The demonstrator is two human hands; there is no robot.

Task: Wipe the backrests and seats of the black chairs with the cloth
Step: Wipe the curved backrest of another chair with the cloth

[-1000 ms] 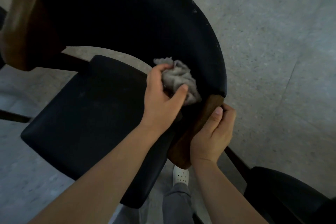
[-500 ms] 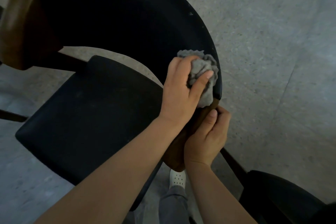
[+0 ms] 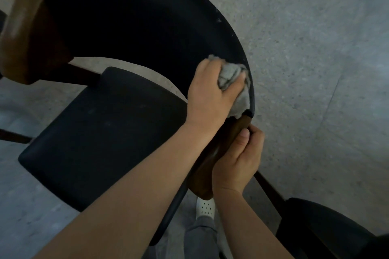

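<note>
While the far wooden arm tip (image 3: 21, 33) sat at frame left, the black seat (image 3: 101, 132) lay below the curved black backrest (image 3: 126, 17). At the backrest's right end, the left hand (image 3: 210, 99) was clamped round a bunched grey cloth (image 3: 241, 103), pressing it on the upholstery by the edge. Just below, the right hand (image 3: 237, 162) was wrapped round the near wooden arm tip (image 3: 204, 174), thumb on top. A white shoe (image 3: 205, 206) was on the floor (image 3: 315, 69) underneath, and a second black chair (image 3: 315, 227) sat bottom right.
</note>
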